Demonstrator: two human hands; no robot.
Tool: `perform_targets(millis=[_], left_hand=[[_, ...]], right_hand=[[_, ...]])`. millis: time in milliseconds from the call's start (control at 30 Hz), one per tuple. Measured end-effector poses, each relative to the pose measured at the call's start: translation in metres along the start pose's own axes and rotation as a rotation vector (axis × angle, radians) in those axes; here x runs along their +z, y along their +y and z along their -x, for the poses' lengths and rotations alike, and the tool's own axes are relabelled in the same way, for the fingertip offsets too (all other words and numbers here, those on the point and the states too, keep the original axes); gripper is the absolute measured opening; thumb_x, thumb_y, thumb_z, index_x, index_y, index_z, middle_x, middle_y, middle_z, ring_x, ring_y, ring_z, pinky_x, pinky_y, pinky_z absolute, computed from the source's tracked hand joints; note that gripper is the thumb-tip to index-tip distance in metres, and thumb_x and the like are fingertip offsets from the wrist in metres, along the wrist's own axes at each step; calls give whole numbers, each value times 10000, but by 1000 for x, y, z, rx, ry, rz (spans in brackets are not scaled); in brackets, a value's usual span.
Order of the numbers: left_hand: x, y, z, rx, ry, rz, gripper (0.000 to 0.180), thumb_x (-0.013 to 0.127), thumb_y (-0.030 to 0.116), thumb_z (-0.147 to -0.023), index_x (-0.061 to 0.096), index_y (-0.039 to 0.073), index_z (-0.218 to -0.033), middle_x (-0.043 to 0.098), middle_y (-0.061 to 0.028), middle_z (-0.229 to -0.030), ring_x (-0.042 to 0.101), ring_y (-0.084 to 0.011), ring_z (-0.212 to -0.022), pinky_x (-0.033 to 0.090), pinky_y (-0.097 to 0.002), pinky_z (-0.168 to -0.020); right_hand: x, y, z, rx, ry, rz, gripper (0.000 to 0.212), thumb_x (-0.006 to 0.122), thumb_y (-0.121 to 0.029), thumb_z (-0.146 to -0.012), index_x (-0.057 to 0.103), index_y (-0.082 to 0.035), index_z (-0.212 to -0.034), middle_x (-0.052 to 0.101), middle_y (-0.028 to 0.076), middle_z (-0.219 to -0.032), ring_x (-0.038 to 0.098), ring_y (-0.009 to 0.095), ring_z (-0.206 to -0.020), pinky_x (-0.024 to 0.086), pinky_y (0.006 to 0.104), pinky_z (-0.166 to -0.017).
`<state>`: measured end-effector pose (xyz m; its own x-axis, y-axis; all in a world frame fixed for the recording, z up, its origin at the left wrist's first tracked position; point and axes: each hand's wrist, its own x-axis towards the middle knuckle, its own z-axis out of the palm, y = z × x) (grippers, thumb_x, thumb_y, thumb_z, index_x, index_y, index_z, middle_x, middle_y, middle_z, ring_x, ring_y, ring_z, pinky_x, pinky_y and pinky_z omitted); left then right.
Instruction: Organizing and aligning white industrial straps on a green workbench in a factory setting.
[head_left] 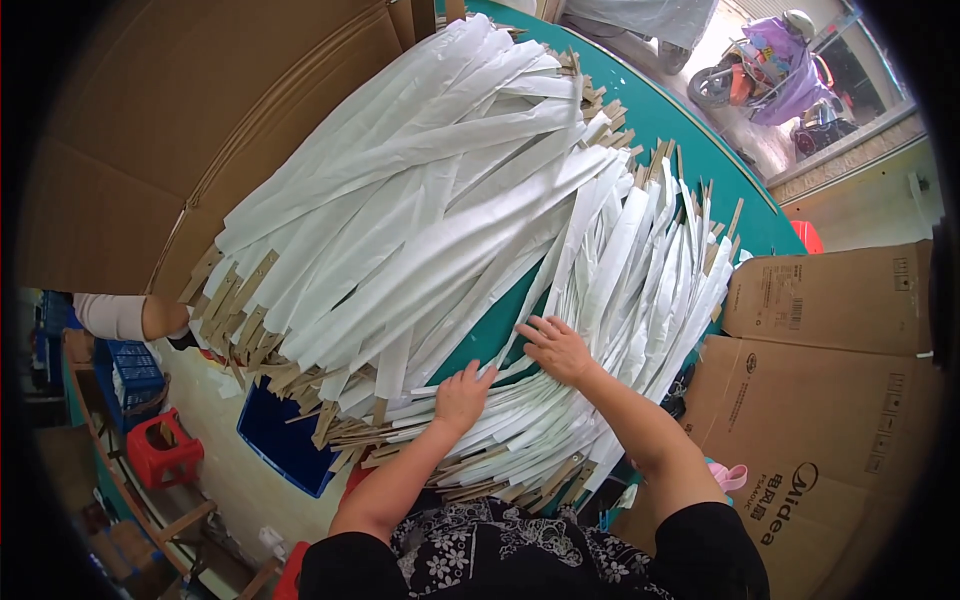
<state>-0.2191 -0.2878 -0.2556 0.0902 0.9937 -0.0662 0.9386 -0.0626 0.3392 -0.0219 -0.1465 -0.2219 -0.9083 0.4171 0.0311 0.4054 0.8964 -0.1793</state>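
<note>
A big pile of long white strips (470, 215) with brown, stiff-looking ends (240, 295) spreads across a green table (490, 338). Nearer my body, a bundle of thinner white strips (500, 412) bends from the left toward the upper right. On this bundle's far edge lies my left hand (461, 400), its fingers reaching forward beside a narrow strip. My right hand (558, 350) rests on the bend of the same bundle, fingers apart, pointing left. Green tabletop shows just beyond both hands, between pile and bundle. The undersides of my fingers are hidden.
Large cardboard boxes stand at the far left (120, 130) and right (800, 400) of the table. Below its left edge are a blue bin (285, 440) and a red stool (163, 448). Another person's arm (130, 316) shows at the left. A covered scooter (770, 70) stands beyond the doorway.
</note>
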Motion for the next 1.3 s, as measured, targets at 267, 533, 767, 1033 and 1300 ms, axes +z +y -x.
perform_targets(millis=[267, 533, 767, 1033, 1300], left_hand=[[-36, -18, -38, -57, 359, 164, 383, 726, 218, -771, 597, 104, -1113, 564, -107, -1109, 520, -313, -1068, 425, -430, -904], [-51, -32, -55, -22, 366, -147, 408, 666, 150, -778, 571, 115, -1174, 563, -47, -1015, 562, -217, -866, 500, -331, -659], [-43, -23, -69, -75, 429, -305, 252, 598, 110, -765, 641, 130, -1013, 551, -8, -863, 547, -205, -797, 502, -316, -580], [-38, -13, -29, 79, -176, -7, 175, 555, 127, -807, 653, 140, -952, 607, -73, -874, 596, -268, -844, 516, -402, -642], [-88, -31, -86, -62, 505, -68, 411, 760, 221, -724, 621, 117, -1096, 597, -72, -944, 566, -276, -959, 444, -409, -847]], right_hand=[[8, 23, -9, -239, -306, -124, 226, 548, -290, -881, 644, -95, -944, 613, 81, -1033, 530, 242, -1124, 245, 411, -1153], [9, 9, 16, 172, -149, -219, 321, 621, -240, -855, 562, -94, -1134, 598, 87, -917, 576, 248, -900, 435, 362, -906], [-2, -8, 1, 353, -108, -139, 679, 670, -186, -810, 371, -200, -1419, 550, 71, -996, 566, 272, -925, 481, 342, -828], [7, -7, 4, 339, -59, -94, 665, 632, -154, -813, 380, -231, -1424, 521, 68, -945, 550, 253, -849, 482, 342, -764], [3, -3, 6, 67, 56, 177, 135, 593, -161, -804, 678, -117, -899, 585, 57, -1020, 536, 254, -1059, 358, 344, -1049]])
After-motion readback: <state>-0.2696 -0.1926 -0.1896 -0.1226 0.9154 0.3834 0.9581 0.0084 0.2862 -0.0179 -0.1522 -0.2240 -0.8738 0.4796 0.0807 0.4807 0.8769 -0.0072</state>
